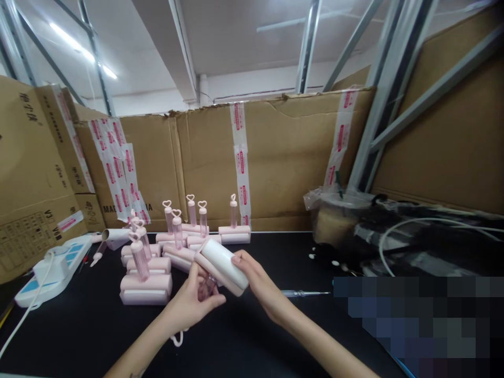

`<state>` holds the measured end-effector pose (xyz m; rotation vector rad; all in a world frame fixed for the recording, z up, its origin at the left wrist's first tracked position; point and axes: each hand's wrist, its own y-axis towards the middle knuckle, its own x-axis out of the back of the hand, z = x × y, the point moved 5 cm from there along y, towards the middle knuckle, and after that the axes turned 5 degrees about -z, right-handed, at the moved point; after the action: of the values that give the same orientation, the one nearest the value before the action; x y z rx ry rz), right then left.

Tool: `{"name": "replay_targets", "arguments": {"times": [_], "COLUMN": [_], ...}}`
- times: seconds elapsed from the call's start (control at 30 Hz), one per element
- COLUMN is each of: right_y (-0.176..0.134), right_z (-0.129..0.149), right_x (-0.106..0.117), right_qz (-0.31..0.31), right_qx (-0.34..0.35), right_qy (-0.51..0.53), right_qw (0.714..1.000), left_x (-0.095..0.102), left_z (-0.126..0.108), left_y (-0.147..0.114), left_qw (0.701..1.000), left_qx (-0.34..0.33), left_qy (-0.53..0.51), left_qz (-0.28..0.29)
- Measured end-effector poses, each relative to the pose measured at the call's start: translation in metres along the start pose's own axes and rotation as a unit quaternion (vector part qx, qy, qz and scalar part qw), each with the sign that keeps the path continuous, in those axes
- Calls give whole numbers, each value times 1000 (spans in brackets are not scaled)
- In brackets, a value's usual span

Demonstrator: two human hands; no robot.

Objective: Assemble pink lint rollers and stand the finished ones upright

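Observation:
A pink lint roller (pixel 222 265) with a white roll is held up at the middle, tilted, its lower right end nearest me. My left hand (pixel 197 296) is closed around its clear pink handle, most of which the fingers hide. The heart-shaped loop (pixel 178 338) of that handle pokes out below my left wrist. My right hand (pixel 255 273) grips the right end of the roller, thumb on the white roll. Just behind and to the left, several more pink lint rollers (pixel 145 283) stand with their handles upright and heart loops on top.
One roller (pixel 118 239) lies on its side by a white power strip (pixel 55 270). A screwdriver (pixel 307 293) lies right of my hands on the black table (pixel 252 346). Further right are a drink cup (pixel 334 220) and a white cable (pixel 388 236). Cardboard walls (pixel 283 157) enclose the back.

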<state>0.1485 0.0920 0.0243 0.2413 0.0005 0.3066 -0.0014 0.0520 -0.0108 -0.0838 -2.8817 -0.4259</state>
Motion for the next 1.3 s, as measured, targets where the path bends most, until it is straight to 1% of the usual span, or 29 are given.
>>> {"name": "replay_targets", "arguments": {"times": [0.03,0.1,0.13,0.17,0.2,0.23,0.27,0.3,0.37,0.43,0.5,0.57,0.7,0.8,0.9,1.03,1.13,1.3], "right_y": [1,2,2,2,0,-2,-4,-6,-11,-13,-11,-7,-2,-3,-7,-11,-11,-13], "right_z": [0,1,2,3,3,4,4,4,4,2,1,-2,-9,-13,-14,-10,-7,-5], "right_x": [1,2,2,2,1,0,-3,-6,-10,-14,-14,-13,-13,-16,-19,-22,-20,-18], "right_qz": [-6,-11,-14,-15,-14,-8,0,7,25,58,92,110,141,157,150,134,124,92], "right_qx": [6,11,12,13,15,19,23,27,30,22,9,-7,-18,-26,-58,-101,-105,-122], "right_qy": [-1,6,6,2,-4,-11,-17,-23,-27,10,81,120,91,105,138,180,174,174], "right_qw": [1000,1000,1000,1000,1000,1000,1000,999,999,998,992,987,986,982,977,969,971,973], "left_x": [-2,-5,-3,0,5,11,15,17,17,16,19,22,25,19,8,5,4,0], "left_z": [-2,-6,-8,-11,-15,-18,-22,-26,-29,-29,-26,-20,-6,3,7,6,8,7], "left_y": [0,-1,0,1,3,5,7,9,15,20,24,25,22,17,13,11,10,8], "left_qw": [1000,994,988,983,978,973,970,970,975,974,964,949,928,914,894,874,865,852], "left_qx": [9,49,67,77,77,69,59,53,70,91,108,121,148,182,229,243,269,298], "left_qy": [-25,-96,-135,-167,-190,-201,-202,-195,-172,-169,-203,-253,-304,-332,-368,-400,-405,-423], "left_qz": [9,30,22,-3,-43,-88,-122,-136,-125,-117,-132,-146,-157,-146,-116,-128,-125,-88]}}
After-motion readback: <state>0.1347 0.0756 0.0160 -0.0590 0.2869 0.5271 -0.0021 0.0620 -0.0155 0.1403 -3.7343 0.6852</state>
